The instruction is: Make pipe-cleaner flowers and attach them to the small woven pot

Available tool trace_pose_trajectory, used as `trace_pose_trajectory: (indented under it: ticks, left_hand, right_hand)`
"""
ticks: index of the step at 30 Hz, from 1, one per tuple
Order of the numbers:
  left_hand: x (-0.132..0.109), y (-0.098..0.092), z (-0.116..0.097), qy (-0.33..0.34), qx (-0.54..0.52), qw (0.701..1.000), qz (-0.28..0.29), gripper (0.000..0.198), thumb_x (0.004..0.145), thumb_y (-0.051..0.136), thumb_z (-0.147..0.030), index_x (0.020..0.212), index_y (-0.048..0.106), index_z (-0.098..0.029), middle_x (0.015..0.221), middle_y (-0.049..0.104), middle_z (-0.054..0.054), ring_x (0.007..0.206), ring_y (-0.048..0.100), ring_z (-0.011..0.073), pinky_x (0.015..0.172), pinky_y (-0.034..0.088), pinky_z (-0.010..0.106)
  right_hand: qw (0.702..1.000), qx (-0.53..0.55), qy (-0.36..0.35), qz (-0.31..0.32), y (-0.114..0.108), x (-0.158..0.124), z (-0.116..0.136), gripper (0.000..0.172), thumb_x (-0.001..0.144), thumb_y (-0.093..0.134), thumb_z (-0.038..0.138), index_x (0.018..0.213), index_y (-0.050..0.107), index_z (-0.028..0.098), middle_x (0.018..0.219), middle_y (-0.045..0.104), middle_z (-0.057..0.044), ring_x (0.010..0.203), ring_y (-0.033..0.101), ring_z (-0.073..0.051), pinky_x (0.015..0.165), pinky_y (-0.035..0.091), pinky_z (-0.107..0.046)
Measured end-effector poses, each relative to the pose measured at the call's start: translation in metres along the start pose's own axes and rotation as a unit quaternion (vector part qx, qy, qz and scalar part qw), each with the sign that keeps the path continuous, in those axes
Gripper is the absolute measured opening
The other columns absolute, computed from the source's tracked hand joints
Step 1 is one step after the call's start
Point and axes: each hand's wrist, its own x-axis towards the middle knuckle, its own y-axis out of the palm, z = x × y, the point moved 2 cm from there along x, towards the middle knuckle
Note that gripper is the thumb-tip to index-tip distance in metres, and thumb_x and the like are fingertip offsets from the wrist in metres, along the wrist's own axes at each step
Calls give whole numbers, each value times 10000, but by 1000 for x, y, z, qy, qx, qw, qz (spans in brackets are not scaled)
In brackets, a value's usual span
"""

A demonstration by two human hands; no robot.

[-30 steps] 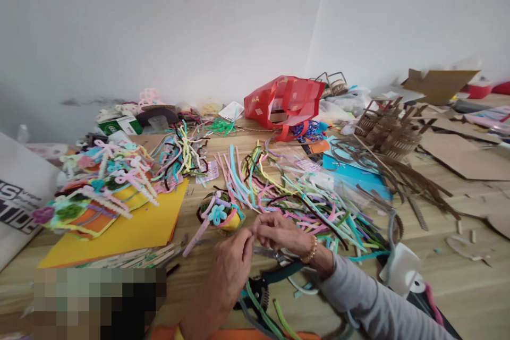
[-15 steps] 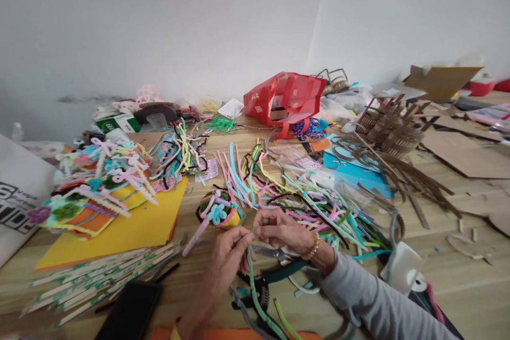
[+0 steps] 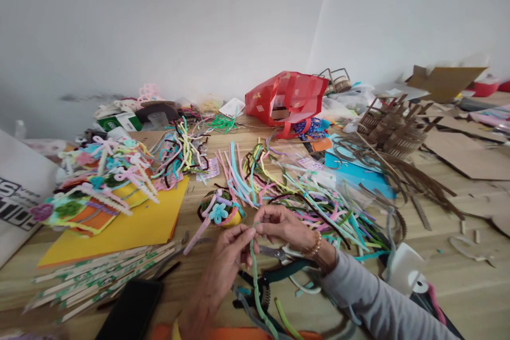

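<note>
My left hand (image 3: 229, 260) and my right hand (image 3: 282, 226) meet in front of me, their fingertips pinching the top of a twisted green pipe cleaner (image 3: 255, 281). Its length hangs down toward the table. Just above my left hand lies a pipe-cleaner flower craft (image 3: 218, 213) with a blue flower and a pink stem. A heap of loose multicoloured pipe cleaners (image 3: 311, 204) spreads beyond my right hand. Dark green-handled scissors (image 3: 279, 268) lie under my right wrist.
The wooden table holds a yellow card sheet (image 3: 131, 231) under finished pipe-cleaner flowers (image 3: 103, 180), bundled sticks (image 3: 95, 279) and a black phone (image 3: 129, 311). Farther back stand a red bag (image 3: 287, 98) and brown cardboard baskets (image 3: 392, 127).
The green pipe cleaner has risen from the table and now hangs from my fingertips. My hands have come slightly closer together and moved up.
</note>
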Motion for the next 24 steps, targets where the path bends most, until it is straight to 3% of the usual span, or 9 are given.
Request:
trace_pose_trajectory:
  ticks: [7, 14, 20, 22, 24]
  left_hand:
    - [2, 4, -4, 14, -192, 980, -47, 191, 606, 831, -161, 717, 676, -146, 643, 654, -37, 454, 560, 43, 431, 461, 124]
    - [-2, 14, -11, -26, -255, 962, -91, 135, 622, 769, -28, 674, 685, -120, 599, 693, -4, 466, 603, 48, 458, 498, 111]
    - [-7, 14, -24, 128, -82, 981, -119, 147, 637, 793, -195, 689, 664, -146, 571, 647, -40, 474, 572, 63, 478, 482, 145]
    - [-10, 12, -29, 184, 8, 974, -136, 122, 699, 746, -207, 663, 643, -153, 519, 600, -56, 454, 531, 58, 463, 445, 142]
    - [-16, 11, -34, 254, 122, 946, -163, 122, 753, 696, -197, 660, 624, -164, 507, 563, -62, 467, 511, 63, 470, 427, 149]
  right_hand:
    - [996, -7, -79, -49, 4, -1, 1, 266, 821, 672, 368, 903, 515, 170, 729, 520, 24, 597, 446, -82, 540, 368, -190]
    - [988, -124, -89, 7, 5, -9, 16, 166, 830, 637, 242, 937, 527, 177, 812, 534, 11, 656, 467, -88, 588, 376, -191]
    - [951, -270, -150, -8, 7, -14, 13, 195, 804, 612, 168, 964, 503, 194, 824, 515, 18, 628, 470, -83, 554, 395, -172]
    - [923, -332, -195, -17, 10, -16, 12, 209, 811, 591, 161, 993, 493, 193, 855, 530, 2, 659, 488, -95, 597, 416, -188]
    - [889, -396, -231, -19, 13, -16, 10, 210, 823, 587, 188, 1007, 486, 187, 870, 555, -16, 692, 505, -114, 644, 424, -215]
